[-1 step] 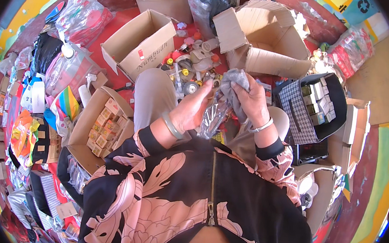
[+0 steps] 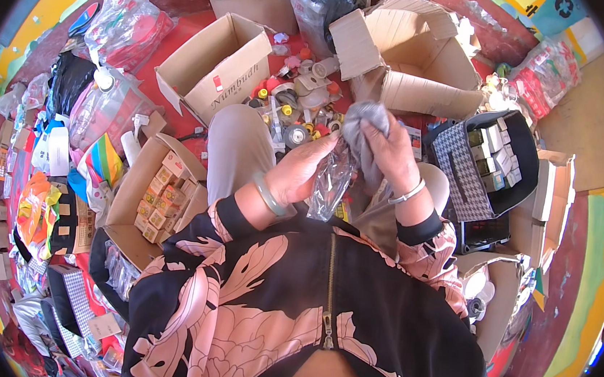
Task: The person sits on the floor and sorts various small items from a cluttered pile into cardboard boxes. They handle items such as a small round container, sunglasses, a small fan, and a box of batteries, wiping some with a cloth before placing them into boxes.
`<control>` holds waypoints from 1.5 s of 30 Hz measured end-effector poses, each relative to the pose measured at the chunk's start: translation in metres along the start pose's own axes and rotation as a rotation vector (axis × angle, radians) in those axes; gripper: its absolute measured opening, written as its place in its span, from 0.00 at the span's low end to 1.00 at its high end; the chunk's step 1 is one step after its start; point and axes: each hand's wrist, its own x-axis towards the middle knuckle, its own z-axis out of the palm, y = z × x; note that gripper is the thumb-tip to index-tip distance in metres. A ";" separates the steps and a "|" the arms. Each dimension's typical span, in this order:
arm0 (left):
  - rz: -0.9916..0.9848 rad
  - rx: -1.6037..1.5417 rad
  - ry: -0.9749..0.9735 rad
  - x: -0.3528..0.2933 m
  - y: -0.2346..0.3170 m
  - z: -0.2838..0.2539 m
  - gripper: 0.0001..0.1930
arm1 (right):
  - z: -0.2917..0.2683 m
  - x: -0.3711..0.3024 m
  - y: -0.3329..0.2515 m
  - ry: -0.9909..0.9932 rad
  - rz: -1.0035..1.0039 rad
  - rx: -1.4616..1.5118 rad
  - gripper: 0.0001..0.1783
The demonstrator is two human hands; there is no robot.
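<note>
My right hand (image 2: 394,156) grips a bunched grey cloth (image 2: 364,125) in front of my lap. Close by on its left, my left hand (image 2: 302,168) is closed at the upper end of a crinkled clear plastic piece (image 2: 331,185), perhaps a bag, that hangs between my hands. The cloth touches or nearly touches the plastic's top. My left fingers are partly hidden behind the palm and thumb. Just beyond my hands, a pile of small plastic caps and bottle parts (image 2: 303,105) lies on the red floor between my knees.
Open cardboard boxes stand ahead, one at the left (image 2: 215,71) and one at the right (image 2: 419,62). A houndstooth bin (image 2: 457,167) with small boxes stands by my right knee. Beside my left leg is a carton (image 2: 130,201) of small packages. Plastic bags (image 2: 121,29) crowd the far left.
My left hand has turned, its fingertips shifting right toward the top of the plastic. The right hand and the grey cloth have moved only slightly.
</note>
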 end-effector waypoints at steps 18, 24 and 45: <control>0.613 0.267 0.173 0.022 -0.011 -0.019 0.19 | 0.049 -0.010 -0.021 0.062 -0.556 -0.699 0.18; 0.665 0.327 0.225 0.004 0.016 -0.005 0.24 | 0.057 -0.037 -0.014 -0.169 -0.555 -0.556 0.09; 0.391 0.071 0.063 0.007 0.017 -0.027 0.19 | 0.053 0.018 -0.022 0.100 -0.446 -0.320 0.16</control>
